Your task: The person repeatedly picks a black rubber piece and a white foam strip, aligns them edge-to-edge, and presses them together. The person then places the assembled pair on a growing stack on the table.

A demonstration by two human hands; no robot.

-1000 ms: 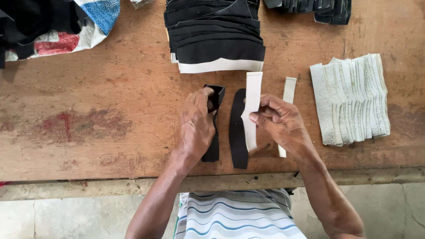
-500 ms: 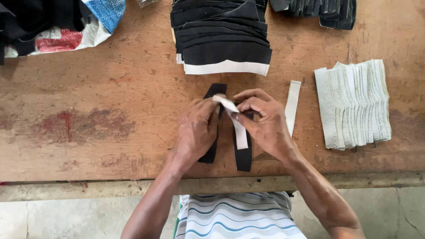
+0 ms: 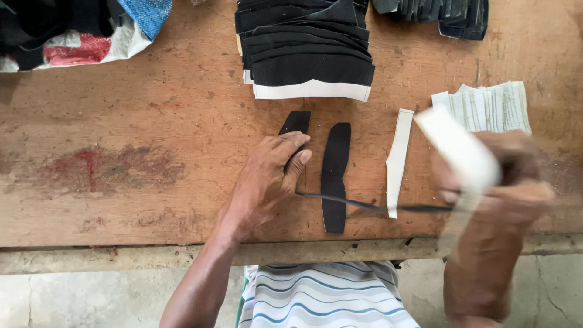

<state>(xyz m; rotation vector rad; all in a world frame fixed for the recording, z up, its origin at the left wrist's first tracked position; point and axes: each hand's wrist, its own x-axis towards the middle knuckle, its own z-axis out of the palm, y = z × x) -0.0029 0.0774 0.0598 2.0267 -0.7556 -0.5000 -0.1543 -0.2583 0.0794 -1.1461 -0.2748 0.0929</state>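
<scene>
**Bench inspection: strip pieces in both hands**

The left hand (image 3: pixel 267 182) lies flat on the worn wooden worktable (image 3: pixel 152 133), fingers pressing down a black curved strip piece (image 3: pixel 296 123) whose top end shows above the knuckles. A thin dark strand (image 3: pixel 364 206) runs from under that hand across to the right hand (image 3: pixel 495 182). The right hand is blurred; it is closed around a white flat strip (image 3: pixel 458 146), raised above the table edge. Just beside the left hand a second black curved piece (image 3: pixel 335 176) lies flat, and near it a narrow white strip (image 3: pixel 398 161). A pile of white strips (image 3: pixel 486 106) sits near the right hand. A stack of black pieces with a white bottom edge (image 3: pixel 310 54) lies well apart, farther back.
</scene>
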